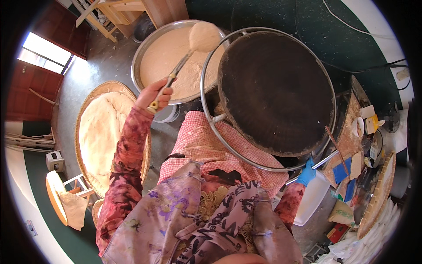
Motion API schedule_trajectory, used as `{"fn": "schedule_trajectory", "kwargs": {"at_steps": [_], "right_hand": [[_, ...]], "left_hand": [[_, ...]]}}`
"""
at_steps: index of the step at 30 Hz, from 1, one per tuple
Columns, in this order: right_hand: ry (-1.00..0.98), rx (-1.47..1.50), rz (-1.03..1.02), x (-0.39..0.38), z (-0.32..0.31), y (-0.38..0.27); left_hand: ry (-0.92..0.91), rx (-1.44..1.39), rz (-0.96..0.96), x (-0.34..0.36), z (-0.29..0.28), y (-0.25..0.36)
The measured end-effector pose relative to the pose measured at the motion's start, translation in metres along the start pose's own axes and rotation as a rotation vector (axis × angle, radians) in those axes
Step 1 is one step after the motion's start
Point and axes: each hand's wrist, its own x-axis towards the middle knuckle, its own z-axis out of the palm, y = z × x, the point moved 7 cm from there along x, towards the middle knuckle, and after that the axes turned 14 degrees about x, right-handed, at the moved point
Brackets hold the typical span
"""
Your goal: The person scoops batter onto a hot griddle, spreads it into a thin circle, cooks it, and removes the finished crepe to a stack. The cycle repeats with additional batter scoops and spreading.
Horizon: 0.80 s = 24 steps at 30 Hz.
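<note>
My bare left hand (156,96) is closed round the pale handle of a ladle (179,67). Thick beige batter (204,38) heaps over the ladle's bowl, hiding it, above the far right part of a wide metal basin (136,72) of the same batter. To the right of the basin lies a large round black griddle (274,94), its surface bare and dark. A metal ring rail (204,94) runs around it. At the griddle's near right edge, my blue-gloved right hand (306,175) is closed on a metal bar (327,160) beside the rail; its fingers are partly hidden.
A woven tray (82,158) piled with pale flatbreads stands at the left. A white bucket (168,115) sits below the basin. On the right, a cluttered shelf holds a thin wooden stick (336,147) and a small bowl (358,127). A white plastic tub (313,200) is near my right forearm.
</note>
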Motion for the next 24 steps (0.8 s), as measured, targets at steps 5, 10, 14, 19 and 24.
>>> {"fn": "schedule_trajectory", "kwargs": {"at_steps": [5,10,14,19,24], "right_hand": [[0.041,-0.130,0.060,0.018,-0.010,0.005],[0.012,-0.280,-0.041,0.005,0.010,-0.027],[-0.084,-0.345,-0.121,-0.013,0.060,-0.080],[-0.371,-0.242,0.111,-0.027,0.177,-0.113],[-0.610,-0.162,-0.016,-0.026,0.316,-0.127]], "left_hand": [[0.385,0.597,0.281,0.058,0.037,-0.031],[0.717,1.352,0.820,0.075,0.053,-0.077],[0.804,1.672,0.989,0.065,0.039,-0.088],[0.821,1.853,1.092,0.060,0.030,-0.065],[0.580,1.168,1.055,0.069,0.041,-0.052]]}}
